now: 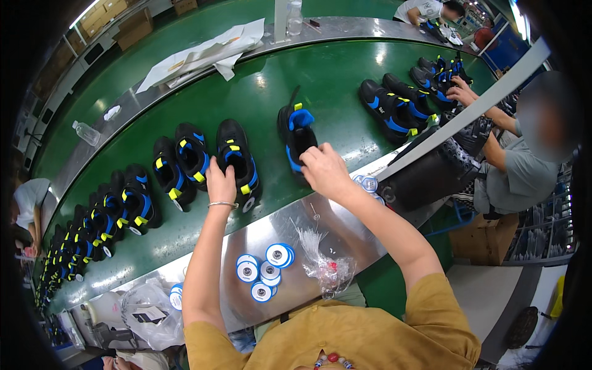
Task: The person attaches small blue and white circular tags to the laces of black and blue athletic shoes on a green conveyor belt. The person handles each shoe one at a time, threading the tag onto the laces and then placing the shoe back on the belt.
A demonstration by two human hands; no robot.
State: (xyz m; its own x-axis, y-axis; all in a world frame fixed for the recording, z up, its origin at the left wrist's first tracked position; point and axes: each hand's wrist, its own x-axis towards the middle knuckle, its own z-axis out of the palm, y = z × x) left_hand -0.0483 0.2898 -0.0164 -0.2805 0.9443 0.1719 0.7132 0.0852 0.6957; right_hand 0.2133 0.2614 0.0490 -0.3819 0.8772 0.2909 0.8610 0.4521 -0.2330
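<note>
The left hand (219, 180) is resting on the near end of a black shoe with yellow tabs (237, 161), its fingers curled narrowly against the heel, touching it rather than clearly gripping. The right hand (324, 169) is closing around the near end of a black shoe with a blue tongue (295, 135), which is standing alone on the green belt (320, 80) with open room to its left and right. A row of similar shoes (123, 200) is running off to the left, crowding that side. Nearer, along the metal desk (345, 228) edge, blue-and-white spools (264, 272) and a crumpled clear bag (330, 271) are lying just beside each other.
</note>
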